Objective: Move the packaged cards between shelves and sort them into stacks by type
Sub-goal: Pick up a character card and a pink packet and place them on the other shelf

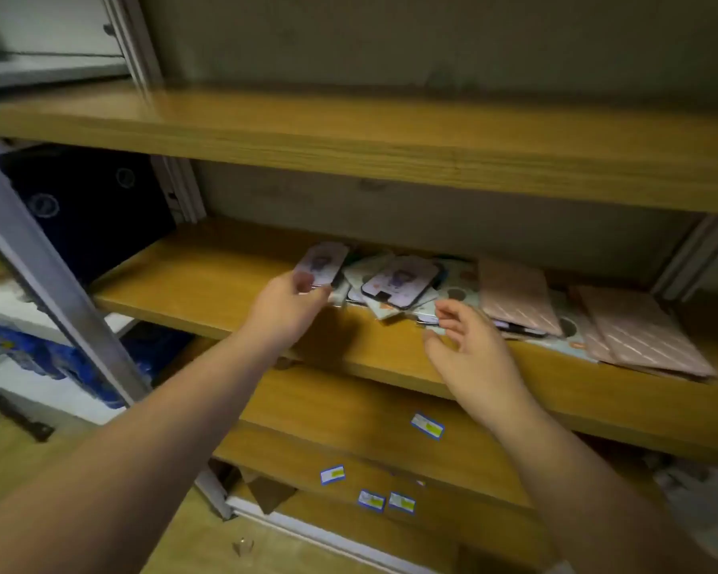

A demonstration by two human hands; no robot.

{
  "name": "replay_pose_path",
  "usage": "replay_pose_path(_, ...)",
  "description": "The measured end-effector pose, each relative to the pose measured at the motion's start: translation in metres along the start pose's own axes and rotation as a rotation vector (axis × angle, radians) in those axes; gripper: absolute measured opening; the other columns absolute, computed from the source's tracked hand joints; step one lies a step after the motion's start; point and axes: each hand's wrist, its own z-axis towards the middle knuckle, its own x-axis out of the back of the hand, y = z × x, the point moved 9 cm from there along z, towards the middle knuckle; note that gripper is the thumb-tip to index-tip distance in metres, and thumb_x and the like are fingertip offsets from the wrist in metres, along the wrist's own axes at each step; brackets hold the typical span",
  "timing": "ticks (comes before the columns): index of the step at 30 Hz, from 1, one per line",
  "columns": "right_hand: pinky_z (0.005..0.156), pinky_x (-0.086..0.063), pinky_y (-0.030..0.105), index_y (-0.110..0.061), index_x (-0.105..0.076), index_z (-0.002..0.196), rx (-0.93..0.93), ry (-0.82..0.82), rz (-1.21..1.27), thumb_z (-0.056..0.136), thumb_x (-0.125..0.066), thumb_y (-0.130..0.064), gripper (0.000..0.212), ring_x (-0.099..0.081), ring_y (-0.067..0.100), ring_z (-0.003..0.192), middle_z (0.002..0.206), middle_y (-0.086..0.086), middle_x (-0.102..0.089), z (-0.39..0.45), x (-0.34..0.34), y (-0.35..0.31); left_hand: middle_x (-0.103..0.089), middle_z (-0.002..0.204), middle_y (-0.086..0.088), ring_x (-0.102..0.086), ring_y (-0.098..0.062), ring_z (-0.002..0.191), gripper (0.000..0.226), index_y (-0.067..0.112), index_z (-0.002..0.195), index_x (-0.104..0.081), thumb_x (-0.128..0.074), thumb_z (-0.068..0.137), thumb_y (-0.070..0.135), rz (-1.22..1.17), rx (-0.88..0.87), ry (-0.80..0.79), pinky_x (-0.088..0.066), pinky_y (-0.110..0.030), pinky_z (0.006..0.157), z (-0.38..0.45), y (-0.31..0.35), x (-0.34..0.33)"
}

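A loose pile of packaged cards (394, 283) lies on the middle wooden shelf (191, 283), pale packets with a small figure printed on them. My left hand (285, 310) is shut on one such lilac card packet (322, 263), held tilted just left of the pile. Fingers spread, my right hand (469, 350) hovers at the pile's front edge and holds nothing. To the right, pink striped packets (519, 296) and another pink stack (643, 333) overlap on teal dotted packets (459, 283).
An upper wooden shelf (349, 130) overhangs the pile. Lower shelf boards carry small blue-bordered labels (428, 426). A grey metal upright (46, 279) stands at left, with a dark blue box (92, 209) behind it and blue-printed packaging (38, 354) below.
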Motion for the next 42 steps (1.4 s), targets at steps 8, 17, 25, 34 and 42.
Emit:
replay_pose_path(8, 0.098, -0.042, 0.023, -0.029, -0.05, 0.14, -0.031, 0.066, -0.11, 0.093, -0.065, -0.027, 0.05, -0.049, 0.0, 0.12, 0.136, -0.012, -0.053, 0.026, -0.009, 0.0, -0.053, 0.136, -0.018, -0.05, -0.038, 0.121, 0.085, 0.022, 0.146, -0.042, -0.03, 0.086, 0.082, 0.757, 0.024, -0.204, -0.044, -0.047, 0.099, 0.111, -0.013, -0.023)
replay_pose_path(17, 0.098, -0.043, 0.025, -0.028, -0.051, 0.139, -0.016, 0.152, -0.181, 0.092, -0.064, -0.029, 0.049, -0.05, 0.0, 0.118, 0.133, -0.012, -0.054, 0.036, 0.016, 0.0, -0.063, 0.13, -0.014, -0.058, -0.038, 0.114, 0.077, 0.025, 0.132, -0.058, -0.075, 0.071, 0.069, 0.396, 0.007, -0.182, -0.05, -0.047, 0.096, 0.144, -0.031, -0.022)
replay_pose_path(25, 0.095, -0.041, 0.024, -0.028, -0.053, 0.137, -0.058, 0.213, -0.214, 0.092, -0.063, -0.031, 0.047, -0.051, 0.005, 0.117, 0.13, -0.009, -0.054, 0.043, 0.033, 0.008, -0.069, 0.105, -0.011, -0.066, -0.031, 0.092, 0.044, 0.014, 0.119, -0.061, -0.08, 0.083, 0.032, -0.17, -0.005, -0.012, -0.058, -0.045, 0.074, 0.144, -0.041, -0.008)
replay_pose_path(34, 0.107, -0.036, 0.048, -0.014, -0.04, 0.144, -0.508, 0.114, -0.688, 0.089, -0.043, -0.062, 0.073, -0.043, 0.036, 0.13, 0.148, 0.016, -0.041, 0.053, 0.099, 0.058, -0.07, 0.098, -0.007, -0.066, -0.021, 0.085, 0.026, 0.014, 0.119, -0.059, -0.065, 0.096, 0.025, -0.836, 0.191, -0.213, -0.046, -0.03, 0.053, 0.092, -0.029, -0.02)
replay_pose_path(42, 0.116, -0.027, 0.051, -0.01, -0.015, 0.157, -0.678, 0.062, -0.693, 0.068, -0.054, -0.087, 0.123, -0.027, 0.038, 0.145, 0.162, 0.017, -0.023, 0.07, 0.094, 0.082, -0.077, 0.083, -0.004, -0.072, -0.013, 0.067, 0.004, 0.018, 0.097, -0.06, -0.064, 0.095, 0.019, -0.963, 0.207, -0.403, -0.047, -0.023, 0.044, 0.021, 0.014, -0.07)
